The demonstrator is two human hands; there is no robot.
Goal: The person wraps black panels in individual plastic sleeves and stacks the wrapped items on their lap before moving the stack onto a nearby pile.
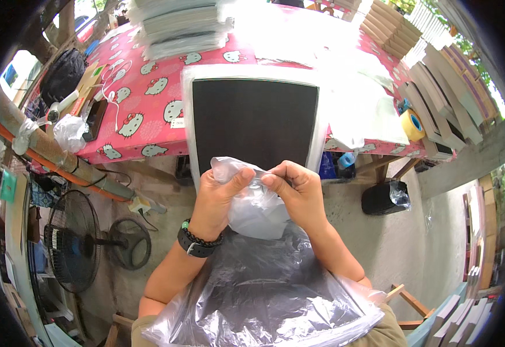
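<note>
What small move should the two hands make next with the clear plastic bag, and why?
Probably rub and pull the pinched layers apart. The left hand and right hand both pinch the top edge of the clear thin plastic bag, and its mouth looks closed, the film bunched between the fingers. The rest hangs down over the lap.

bright daylight from above — white stacks (183, 26) on the far table blow out and blur (fisheye bends edges), dark vignette rims corners.
</note>
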